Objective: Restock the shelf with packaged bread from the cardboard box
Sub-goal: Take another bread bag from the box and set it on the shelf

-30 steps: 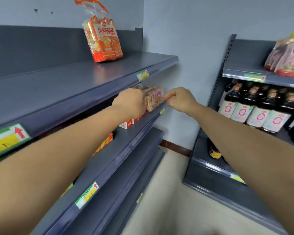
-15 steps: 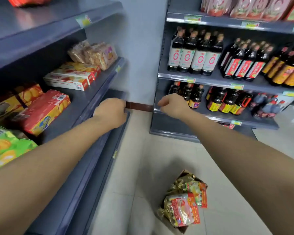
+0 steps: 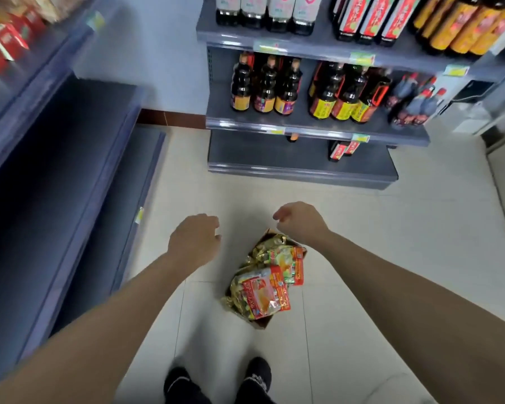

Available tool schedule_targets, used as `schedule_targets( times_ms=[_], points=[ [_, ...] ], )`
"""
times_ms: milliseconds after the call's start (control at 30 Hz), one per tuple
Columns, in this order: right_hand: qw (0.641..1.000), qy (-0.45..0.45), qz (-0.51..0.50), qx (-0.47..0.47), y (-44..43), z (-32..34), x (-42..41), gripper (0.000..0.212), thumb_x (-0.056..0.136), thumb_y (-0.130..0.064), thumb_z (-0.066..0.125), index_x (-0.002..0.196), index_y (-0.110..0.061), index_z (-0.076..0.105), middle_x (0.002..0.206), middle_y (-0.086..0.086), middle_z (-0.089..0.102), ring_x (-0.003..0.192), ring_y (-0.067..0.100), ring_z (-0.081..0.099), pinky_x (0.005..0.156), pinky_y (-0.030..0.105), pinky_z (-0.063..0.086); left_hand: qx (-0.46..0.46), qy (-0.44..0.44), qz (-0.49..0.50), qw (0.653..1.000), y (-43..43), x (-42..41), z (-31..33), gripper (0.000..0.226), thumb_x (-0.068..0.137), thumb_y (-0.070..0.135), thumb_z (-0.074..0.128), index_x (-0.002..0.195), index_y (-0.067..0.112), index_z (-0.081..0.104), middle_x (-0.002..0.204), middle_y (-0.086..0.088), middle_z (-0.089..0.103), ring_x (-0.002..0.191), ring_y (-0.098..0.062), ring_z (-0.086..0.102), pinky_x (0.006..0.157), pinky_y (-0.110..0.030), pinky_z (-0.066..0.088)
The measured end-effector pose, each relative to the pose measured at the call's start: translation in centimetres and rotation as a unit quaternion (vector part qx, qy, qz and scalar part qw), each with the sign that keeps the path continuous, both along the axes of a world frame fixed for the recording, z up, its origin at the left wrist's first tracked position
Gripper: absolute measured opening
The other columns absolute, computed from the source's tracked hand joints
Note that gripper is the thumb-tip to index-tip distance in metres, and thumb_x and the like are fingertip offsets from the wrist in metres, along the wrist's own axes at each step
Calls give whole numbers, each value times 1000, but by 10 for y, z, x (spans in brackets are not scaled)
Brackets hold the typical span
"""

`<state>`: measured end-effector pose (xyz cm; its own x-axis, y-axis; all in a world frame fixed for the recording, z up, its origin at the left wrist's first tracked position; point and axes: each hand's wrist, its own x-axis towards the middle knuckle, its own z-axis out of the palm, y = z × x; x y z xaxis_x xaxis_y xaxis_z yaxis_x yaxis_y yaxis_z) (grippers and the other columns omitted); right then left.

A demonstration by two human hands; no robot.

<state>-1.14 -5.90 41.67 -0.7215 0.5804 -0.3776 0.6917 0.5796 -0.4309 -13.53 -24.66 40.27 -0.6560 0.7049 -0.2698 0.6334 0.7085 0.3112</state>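
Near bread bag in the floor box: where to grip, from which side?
Take the near bread bag across its two long edges, likely straight down from above: it lies label-up on top in the open cardboard box, nothing covering it.

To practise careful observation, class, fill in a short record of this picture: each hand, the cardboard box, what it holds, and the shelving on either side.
cardboard box: open, on the tiled floor
packaged bread: several packs heaped in the box
left hand: empty, fingers loosely curled, left of the box
right hand: empty, loosely curled, above the box's far end
left shelving: red boxes on an upper board
bottle shelving: ahead, rows of dark bottles
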Motion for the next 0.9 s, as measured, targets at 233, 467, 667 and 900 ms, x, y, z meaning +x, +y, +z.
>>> schedule_targets(
  times_ms=[233,467,667,900],
  points=[
    [992,-107,-17,-72,21,-141,55,24,88,-23,60,109,-22,70,119,-2,65,112,22,58,90,31,47,-73,-109,-18,991,22,56,-136,28,95,23,49,116,10,62,113,-6,64,104,-25,60,82,-34,50],
    [979,-161,-55,-114,23,-290,83,40,88,-31,63,127,-23,60,132,-1,59,118,21,55,93,33,47,-128,-204,12,970,23,80,-284,11,87,19,49,81,17,58,80,1,61,80,-23,60,59,-29,43],
    [972,-172,-94,-132,23,-402,85,71,87,-26,67,148,-17,34,148,6,44,130,27,48,99,36,43,-170,-283,21,944,25,106,-390,13,93,18,50,102,13,56,101,-6,63,96,-23,61,76,-31,47],
    [961,-109,-201,-157,26,-473,87,52,84,-26,66,130,-15,44,114,5,64,105,29,60,90,43,51,-91,-450,170,872,42,115,-453,21,88,16,63,105,22,53,111,2,62,101,-19,54,89,-31,42]
  ],
)
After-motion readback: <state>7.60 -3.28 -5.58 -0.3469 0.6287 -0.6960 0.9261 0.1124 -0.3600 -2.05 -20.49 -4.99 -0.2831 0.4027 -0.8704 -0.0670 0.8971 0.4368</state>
